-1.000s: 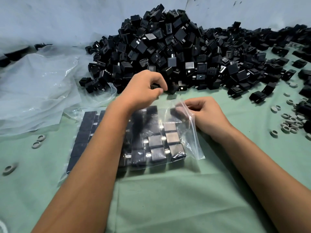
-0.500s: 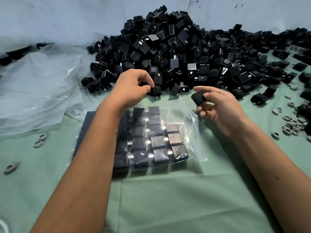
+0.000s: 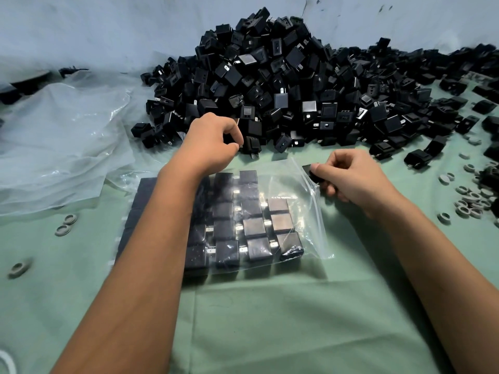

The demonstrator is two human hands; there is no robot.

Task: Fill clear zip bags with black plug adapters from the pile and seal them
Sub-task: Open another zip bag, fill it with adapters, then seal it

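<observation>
Lying between both hands, half-filled zip bag (image 3: 280,184) on green cloth (image 3: 270,319)

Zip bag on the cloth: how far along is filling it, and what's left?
Done: the zip bag holds neat rows of adapters, with a gap in the far right corner. In hand: the right hand pinches one adapter at the bag's open right edge; the left hand grips another at the pile. Left: fill the gap and seal.

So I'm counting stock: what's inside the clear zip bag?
The clear zip bag holds black plug adapters in neat rows; the left forearm covers some, so no full count.
</observation>
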